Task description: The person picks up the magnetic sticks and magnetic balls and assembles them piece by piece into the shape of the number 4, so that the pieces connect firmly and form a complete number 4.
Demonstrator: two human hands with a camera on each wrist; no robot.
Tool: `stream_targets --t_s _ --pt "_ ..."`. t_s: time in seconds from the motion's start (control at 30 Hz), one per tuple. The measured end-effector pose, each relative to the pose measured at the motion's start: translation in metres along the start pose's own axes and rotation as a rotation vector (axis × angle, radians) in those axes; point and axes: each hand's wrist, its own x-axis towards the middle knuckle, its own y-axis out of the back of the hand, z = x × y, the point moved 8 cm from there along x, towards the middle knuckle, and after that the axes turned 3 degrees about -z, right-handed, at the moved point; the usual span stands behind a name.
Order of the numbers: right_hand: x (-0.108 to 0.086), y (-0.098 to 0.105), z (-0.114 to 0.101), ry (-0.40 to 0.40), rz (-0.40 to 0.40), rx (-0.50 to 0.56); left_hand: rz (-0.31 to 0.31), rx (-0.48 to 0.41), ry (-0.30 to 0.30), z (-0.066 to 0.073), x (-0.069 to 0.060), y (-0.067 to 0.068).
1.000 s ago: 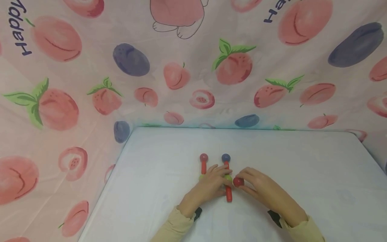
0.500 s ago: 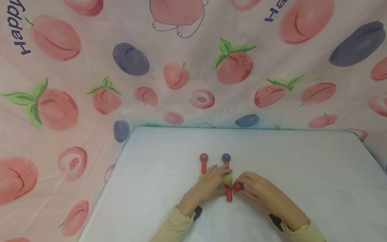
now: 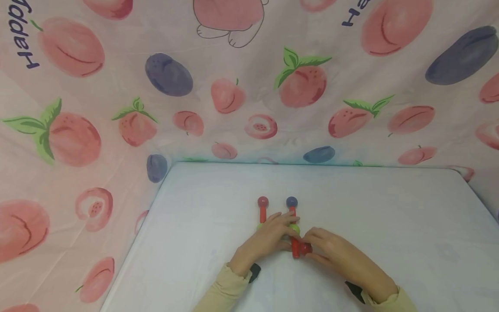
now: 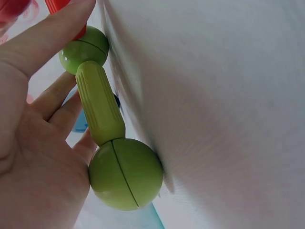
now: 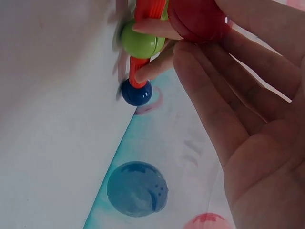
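On the white table lies a toy frame of sticks and balls. A green stick [image 4: 101, 102] joins two green balls; red sticks run away from them to a red ball [image 3: 263, 202] and a blue ball [image 3: 292, 202]. Another red stick [image 3: 295, 249] points toward the person from the right green ball [image 3: 294, 229]. My left hand [image 3: 267, 237] lies over the frame, holding it by that ball, thumb across the red stick. My right hand [image 3: 333, 248] pinches a loose red ball [image 3: 305, 248] close beside that stick's near end; whether they touch is unclear.
The white tabletop [image 3: 390, 208] extends around the hands. A fruit-print cloth [image 3: 218, 60] hangs behind the table and along its left side. Dark straps [image 3: 254, 273] show at the wrists.
My right hand has brought the red ball toward the person and slightly left, from beside the green ball to the red stick's near end. The left hand has stayed in place.
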Motion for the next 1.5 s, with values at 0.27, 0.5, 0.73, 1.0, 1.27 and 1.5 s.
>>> stream_targets --t_s 0.27,0.5,0.73,1.0,1.27,1.5 --pt "-0.001 -0.013 0.000 -0.091 -0.128 0.065 -0.007 -0.054 0.010 -0.003 0.000 0.001" --pt "-0.001 -0.016 -0.004 -0.063 -0.136 0.083 -0.015 -0.080 0.020 -0.004 0.000 0.000" --pt "-0.002 -0.024 -0.008 -0.041 -0.178 0.090 -0.016 -0.085 0.031 -0.006 0.001 -0.003" --pt "-0.003 -0.029 -0.010 -0.021 -0.177 0.062 -0.007 -0.095 0.030 -0.005 0.001 -0.002" --pt "-0.002 -0.030 -0.009 -0.017 -0.172 0.061 -0.010 -0.098 0.032 -0.004 0.000 0.000" --pt "-0.001 -0.030 -0.009 -0.026 -0.175 0.057 -0.007 -0.074 0.016 -0.003 0.001 0.001"
